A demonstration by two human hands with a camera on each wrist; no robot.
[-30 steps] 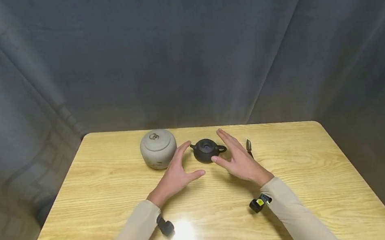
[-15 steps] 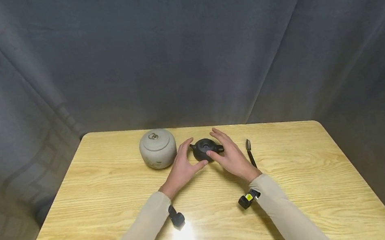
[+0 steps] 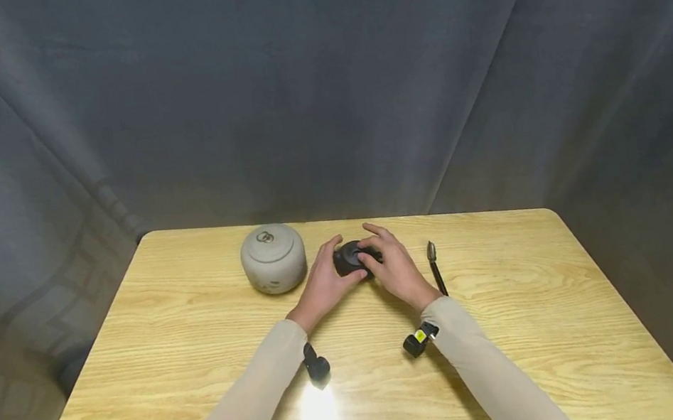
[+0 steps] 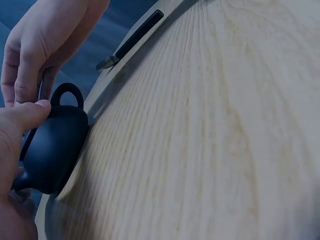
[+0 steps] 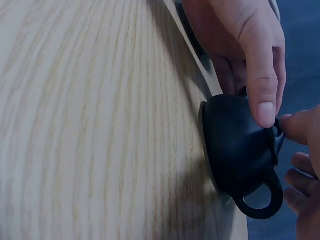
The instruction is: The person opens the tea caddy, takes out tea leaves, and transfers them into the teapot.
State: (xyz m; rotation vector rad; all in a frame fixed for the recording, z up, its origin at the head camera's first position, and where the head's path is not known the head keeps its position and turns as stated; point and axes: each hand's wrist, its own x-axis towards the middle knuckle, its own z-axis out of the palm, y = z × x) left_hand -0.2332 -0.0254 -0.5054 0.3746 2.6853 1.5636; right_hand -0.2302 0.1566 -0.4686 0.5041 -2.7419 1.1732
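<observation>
Bearings: the head view, clock centred on the teapot, twelve at the far table edge.

Teapot (image 3: 344,266), one: small, black, matt, squat and rounded, upright at the dial's centre; one short spout (image 4: 24,182), one looped handle (image 5: 274,202), one lid (image 3: 350,251) seated on top.

Jar (image 3: 275,265), one: at nine, just beyond the left hand; grey, rough stone-like finish, bulbous, lidded, a ring-shaped device on top and small dark marks on its wall.

Tool (image 3: 437,269), one: slender, black shaft, metallic tip; lying just past three, clear of the pot, its near end close to the right cuff.

Table (image 3: 553,323), one: pale wood grain, rounded far corners, a bright patch of glare between six and seven.

Curtain (image 3: 308,99): dark grey cloth, hanging in folds from ten through twelve to two.

Hands, two, in beige sleeves (image 3: 241,403), each with one black wrist camera (image 3: 317,367). Left hand (image 3: 326,283), at eight: thumb and fingers curved round the pot, screening the spout from above. Right hand (image 3: 398,271), at four: thumb and forefinger pinching the lid at its middle, the knob hidden, the handle largely covered from above
</observation>
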